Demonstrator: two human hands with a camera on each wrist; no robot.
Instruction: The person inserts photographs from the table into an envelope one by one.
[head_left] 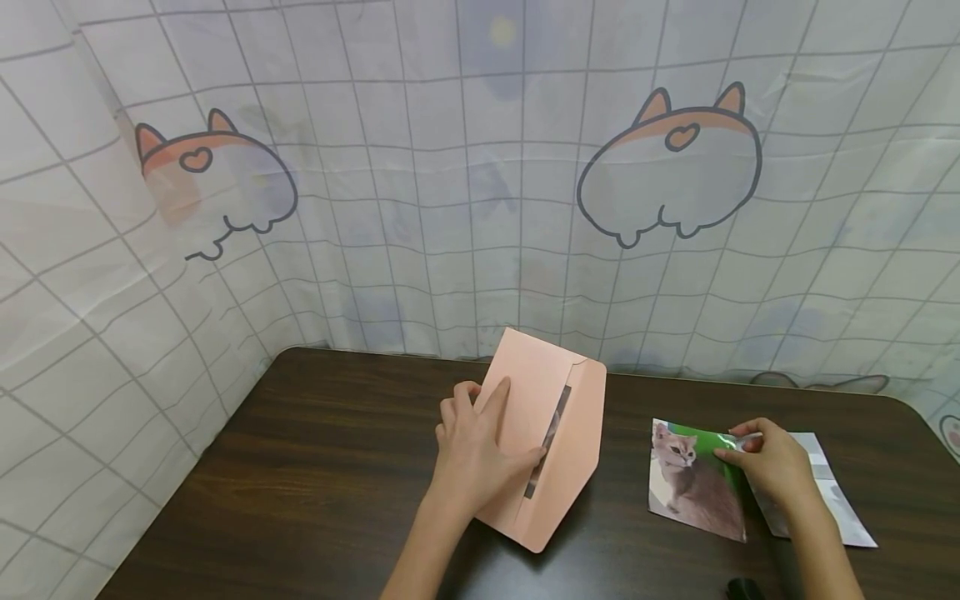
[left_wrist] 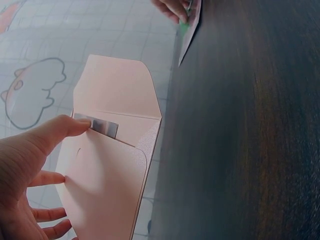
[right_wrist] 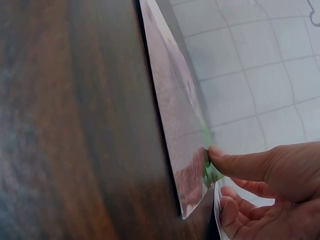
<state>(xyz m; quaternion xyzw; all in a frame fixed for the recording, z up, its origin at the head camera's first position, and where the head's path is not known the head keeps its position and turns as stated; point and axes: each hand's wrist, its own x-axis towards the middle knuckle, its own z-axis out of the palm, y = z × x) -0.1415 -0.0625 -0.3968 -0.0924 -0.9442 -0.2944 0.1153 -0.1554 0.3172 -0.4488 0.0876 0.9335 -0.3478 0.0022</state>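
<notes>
Saw nearest, between four and five o'clock in the head view, a dark object (head_left: 744,590), too cut off to name; found just past four o'clock the cat picture (head_left: 693,487), pinched at a green corner between thumb and fingers of the right hand (head_left: 780,467); judged it light, springy and slick, easy to crease or smudge, best taken by the edges; noticed a white sheet (head_left: 834,504) at four o'clock, partly hidden by that hand; found towards five o'clock the pink envelope (head_left: 579,442), open-flapped, gripped by the left hand (head_left: 474,454) at six, with thumb at the pocket mouth by a dark strip (head_left: 559,412); judged it light but stiffer, safest held by the pocket's sides; saw beneath the table (head_left: 285,517) and, beyond, from nine round to three, a gridded cloth (head_left: 420,192).
</notes>
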